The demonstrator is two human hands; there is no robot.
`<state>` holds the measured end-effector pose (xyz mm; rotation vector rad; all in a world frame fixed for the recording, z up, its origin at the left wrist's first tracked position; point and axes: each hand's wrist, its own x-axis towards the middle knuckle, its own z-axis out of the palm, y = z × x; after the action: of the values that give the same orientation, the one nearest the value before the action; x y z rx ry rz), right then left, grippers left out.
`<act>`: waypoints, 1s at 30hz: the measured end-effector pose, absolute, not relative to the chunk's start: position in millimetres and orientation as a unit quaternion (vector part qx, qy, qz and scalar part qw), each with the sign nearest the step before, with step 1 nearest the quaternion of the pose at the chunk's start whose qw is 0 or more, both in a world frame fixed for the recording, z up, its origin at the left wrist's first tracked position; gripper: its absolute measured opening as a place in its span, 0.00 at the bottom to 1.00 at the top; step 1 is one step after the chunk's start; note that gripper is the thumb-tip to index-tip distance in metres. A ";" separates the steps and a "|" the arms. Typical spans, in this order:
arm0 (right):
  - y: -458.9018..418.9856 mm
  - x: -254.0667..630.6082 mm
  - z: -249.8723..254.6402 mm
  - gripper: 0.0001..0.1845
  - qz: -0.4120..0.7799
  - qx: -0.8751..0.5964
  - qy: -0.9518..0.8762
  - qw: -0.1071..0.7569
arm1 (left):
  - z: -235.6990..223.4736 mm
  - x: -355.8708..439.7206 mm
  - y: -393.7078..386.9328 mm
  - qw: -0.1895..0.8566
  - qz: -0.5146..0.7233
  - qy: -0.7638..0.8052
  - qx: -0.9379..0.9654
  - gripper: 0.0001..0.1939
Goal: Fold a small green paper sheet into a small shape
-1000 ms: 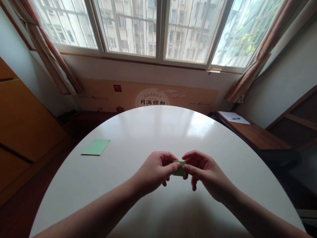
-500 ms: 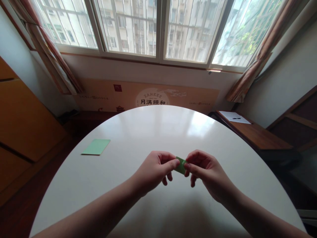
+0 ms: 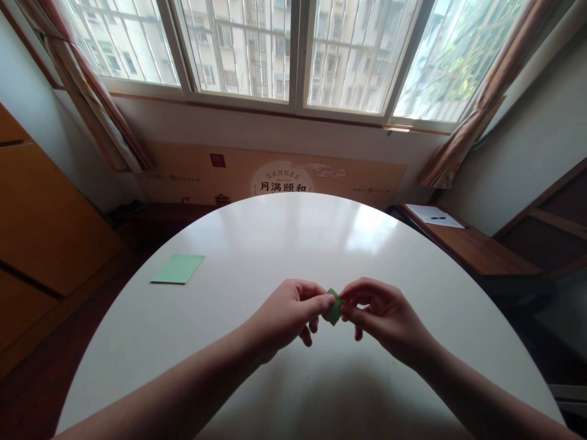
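Note:
Between my two hands, above the white table, is a small piece of folded green paper. My left hand pinches its left side between thumb and fingers. At the paper's right edge, the thumb and forefinger of my right hand are closed on it. The fingertips cover parts of the paper, so its folds are only partly visible. A light green stack of square paper lies flat on the left part of the table, apart from both hands.
The round white table reaches toward the window wall. To the right stands a brown wooden desk bearing a white sheet with a dark pen-like object on it. Orange cabinets are at the left, and curtains hang beside the barred window.
The green paper has turned between the fingers and now appears narrower, with a corner pointing up. The right fingers have shifted slightly on its edge. The left hand has hardly moved.

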<state>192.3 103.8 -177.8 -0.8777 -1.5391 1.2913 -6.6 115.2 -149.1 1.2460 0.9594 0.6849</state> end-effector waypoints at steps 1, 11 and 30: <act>103.5 192.3 -177.3 0.07 0.520 -0.358 -0.626 0.457 | -148.9 -6.6 115.3 0.657 0.299 0.424 0.547 0.13; 101.1 192.6 -167.9 0.05 0.437 -0.391 -0.698 0.411 | -150.1 -8.1 116.7 0.670 0.274 0.427 0.542 0.13; 105.5 194.6 -169.9 0.09 0.578 -0.376 -0.571 0.447 | -147.2 -5.1 112.6 0.629 0.242 0.419 0.608 0.15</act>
<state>194.6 105.5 -169.9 -0.9302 -1.4138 1.4301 -5.1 112.6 -147.2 1.3937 0.9597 0.5542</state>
